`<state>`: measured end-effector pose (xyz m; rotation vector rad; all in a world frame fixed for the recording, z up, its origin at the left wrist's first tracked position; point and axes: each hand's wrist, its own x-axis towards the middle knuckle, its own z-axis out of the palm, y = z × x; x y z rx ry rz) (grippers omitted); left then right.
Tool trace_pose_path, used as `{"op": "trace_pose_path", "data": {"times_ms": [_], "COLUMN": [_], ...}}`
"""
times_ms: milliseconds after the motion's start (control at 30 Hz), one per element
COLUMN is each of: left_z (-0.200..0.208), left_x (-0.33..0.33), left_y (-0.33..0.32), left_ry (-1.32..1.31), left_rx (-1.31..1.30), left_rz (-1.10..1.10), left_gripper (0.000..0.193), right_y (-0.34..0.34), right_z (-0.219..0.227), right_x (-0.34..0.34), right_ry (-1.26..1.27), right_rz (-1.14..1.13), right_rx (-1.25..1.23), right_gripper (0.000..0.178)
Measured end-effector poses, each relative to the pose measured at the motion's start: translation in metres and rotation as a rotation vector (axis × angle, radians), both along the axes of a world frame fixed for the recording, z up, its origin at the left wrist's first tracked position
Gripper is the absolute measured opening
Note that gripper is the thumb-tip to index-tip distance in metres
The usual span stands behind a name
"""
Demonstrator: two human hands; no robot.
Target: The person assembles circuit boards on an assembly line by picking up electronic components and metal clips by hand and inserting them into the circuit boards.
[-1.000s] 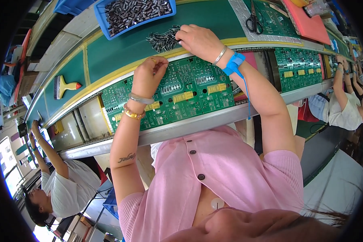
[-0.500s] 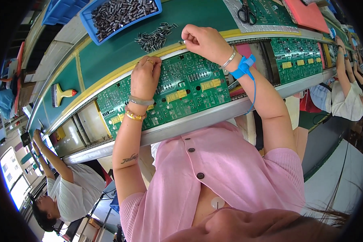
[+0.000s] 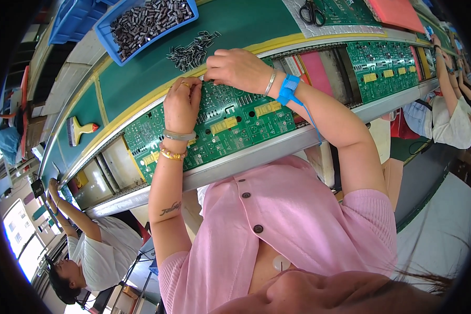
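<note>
A green circuit board panel [image 3: 240,137] with yellow parts lies on the metal rail conveyor in front of me. My left hand [image 3: 182,109] is over its far left part, fingers bent and drawn together at the far edge. My right hand [image 3: 239,69] reaches in from the right, its fingertips pinched close beside the left ones. Whatever the fingertips hold, if anything, is hidden. Just beyond both hands, a loose pile of small wire-legged components [image 3: 189,52] sits on the green bench mat [image 3: 235,26]. A blue wrist strap [image 3: 289,89] with a cord circles my right wrist.
A blue bin [image 3: 105,36] full of small cylindrical components stands at the far left. A yellow-handled brush [image 3: 81,130] lies left, black scissors [image 3: 312,13] far right. Another board panel [image 3: 384,68] rides the conveyor to the right. Co-workers sit on both sides.
My right hand has moved left from beside the component pile to my left hand's fingertips at the board. The left hand stays almost in place.
</note>
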<state>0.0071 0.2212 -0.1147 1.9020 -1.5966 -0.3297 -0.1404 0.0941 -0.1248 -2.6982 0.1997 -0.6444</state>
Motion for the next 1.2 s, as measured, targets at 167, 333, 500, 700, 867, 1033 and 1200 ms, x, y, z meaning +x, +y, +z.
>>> {"op": "trace_pose_path", "data": {"times_ms": [167,333,500,700,867,1033,1200], "left_z": [-0.001,0.002,-0.003,0.000,0.002,0.020,0.016], "left_x": [0.001,0.001,0.003,0.000,-0.001,0.013,0.034], "left_y": [-0.001,0.000,-0.002,-0.004,-0.004,-0.009,-0.040], "left_ry": [-0.005,0.028,-0.069,-0.137,-0.202,-0.016,-0.321], "left_rx": [-0.004,0.065,0.005,0.019,0.003,-0.018,-0.191], "left_rz": [-0.004,-0.007,-0.063,-0.081,-0.076,0.051,-0.225], "left_gripper": [0.006,0.007,0.008,0.009,0.010,0.010,0.013], "right_y": [0.009,0.017,0.011,0.011,0.001,-0.008,-0.017], "right_z": [0.000,0.002,0.001,0.004,0.028,0.039,0.023], "right_x": [0.000,-0.005,-0.009,-0.010,-0.027,-0.061,-0.076], "right_ry": [0.035,0.105,0.096,0.036,-0.095,0.008,0.005], "right_rz": [-0.025,-0.029,-0.036,-0.065,-0.180,-0.231,-0.338], "right_rx": [-0.144,-0.116,-0.031,0.057,0.170,0.592,0.646], "right_gripper": [0.005,0.010,0.011,0.009,0.012,0.008,0.010]}}
